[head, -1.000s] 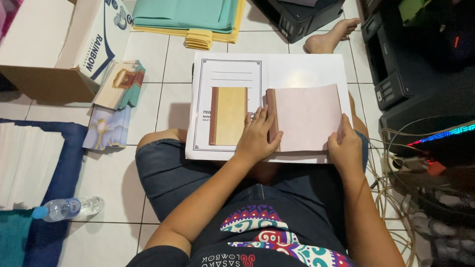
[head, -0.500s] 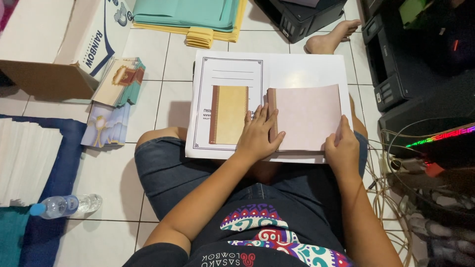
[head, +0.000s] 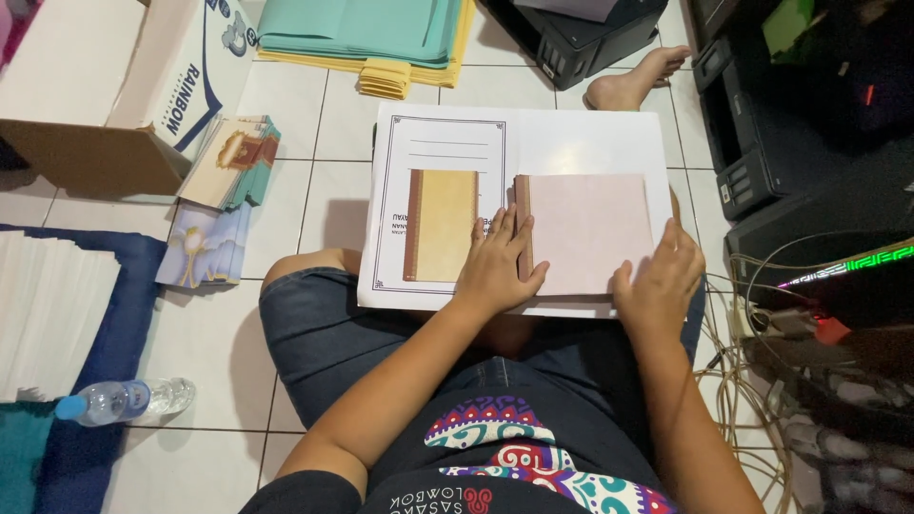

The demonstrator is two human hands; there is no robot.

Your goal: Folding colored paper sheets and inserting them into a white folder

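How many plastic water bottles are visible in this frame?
1. A clear water bottle with a blue cap lies on its side on the tiled floor at lower left, beside the blue mat. Others could be hidden outside the view.
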